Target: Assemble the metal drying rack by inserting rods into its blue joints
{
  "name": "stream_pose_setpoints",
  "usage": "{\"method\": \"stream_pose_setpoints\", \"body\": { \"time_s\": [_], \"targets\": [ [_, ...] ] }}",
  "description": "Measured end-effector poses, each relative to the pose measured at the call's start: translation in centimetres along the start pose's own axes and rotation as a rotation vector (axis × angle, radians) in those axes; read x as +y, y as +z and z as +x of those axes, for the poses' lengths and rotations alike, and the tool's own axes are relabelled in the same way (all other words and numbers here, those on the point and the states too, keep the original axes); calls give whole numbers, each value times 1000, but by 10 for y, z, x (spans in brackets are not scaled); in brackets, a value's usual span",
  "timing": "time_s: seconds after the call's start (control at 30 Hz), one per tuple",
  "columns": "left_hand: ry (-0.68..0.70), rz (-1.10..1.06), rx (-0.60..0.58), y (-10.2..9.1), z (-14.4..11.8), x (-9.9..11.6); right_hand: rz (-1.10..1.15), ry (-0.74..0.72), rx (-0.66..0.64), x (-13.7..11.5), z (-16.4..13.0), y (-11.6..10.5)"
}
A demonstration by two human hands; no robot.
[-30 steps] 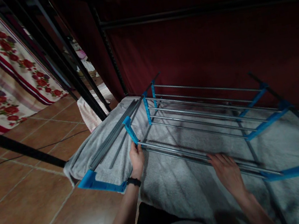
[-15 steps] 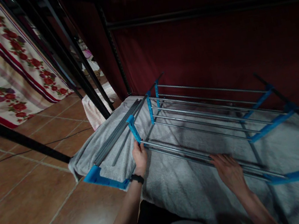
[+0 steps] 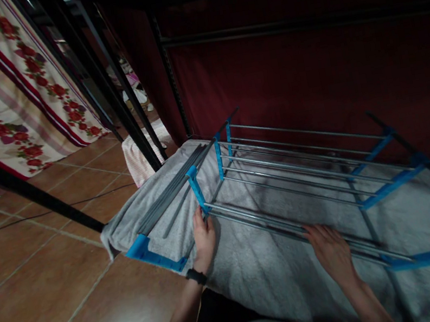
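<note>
Left hand (image 3: 205, 238) fingers curled, wrist banded; right hand (image 3: 331, 251) flat, palm down, forearms extended.

I'm looking into a home: terracotta floor tiles (image 3: 56, 297) at seven o'clock, a flowered sheet (image 3: 1, 92) hung at ten, a drying rack (image 3: 302, 168) on a grey towel (image 3: 258, 269).

Rack rods (image 3: 283, 171): smooth shiny metal. Connectors (image 3: 196, 189): matt blue plastic. Towel (image 3: 267, 273): rough grey terry cloth. Floor (image 3: 32, 279): glossy tile.

A grey blanket (image 3: 258, 269) covers the tiled floor (image 3: 56, 297), bearing the metal rack (image 3: 302, 168).
</note>
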State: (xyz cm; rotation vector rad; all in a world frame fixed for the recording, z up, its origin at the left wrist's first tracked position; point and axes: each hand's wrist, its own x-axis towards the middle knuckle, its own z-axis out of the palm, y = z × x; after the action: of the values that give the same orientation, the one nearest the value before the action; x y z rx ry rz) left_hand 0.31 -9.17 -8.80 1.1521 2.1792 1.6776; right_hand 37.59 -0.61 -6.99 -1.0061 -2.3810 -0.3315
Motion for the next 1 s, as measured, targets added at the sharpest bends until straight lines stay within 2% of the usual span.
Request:
{"method": "stream_pose_setpoints", "body": {
  "time_s": [0.07,0.13,0.27,0.4,0.5,0.63,0.77,0.87,1.0],
  "targets": [
    [101,100,25,-7,-13,0,-1,-6,4,0,0,1],
    [185,169,0,-16,-27,1,-2,-9,5,1,-1,1],
    [270,258,-177,-42,-56,-3,-2,-8,0,2,-1,2],
    [351,347,-363,-75,-87,-26,6,-6,4,1,-1,1],
    [321,395,-390,-100,-109,-54,7,2,11,1,0,1],
    [129,391,-274,-132,-130,-79,8,9,14,0,0,0],
    [-117,383,-95,-157,-130,-85,14,14,12,-1,0,0],
    [-174,393,42,-168,-112,-88,4,19,6,-1,0,0],
    [-126,438,133,-174,-67,-93,9,17,3,-1,0,0]
  ]
}}
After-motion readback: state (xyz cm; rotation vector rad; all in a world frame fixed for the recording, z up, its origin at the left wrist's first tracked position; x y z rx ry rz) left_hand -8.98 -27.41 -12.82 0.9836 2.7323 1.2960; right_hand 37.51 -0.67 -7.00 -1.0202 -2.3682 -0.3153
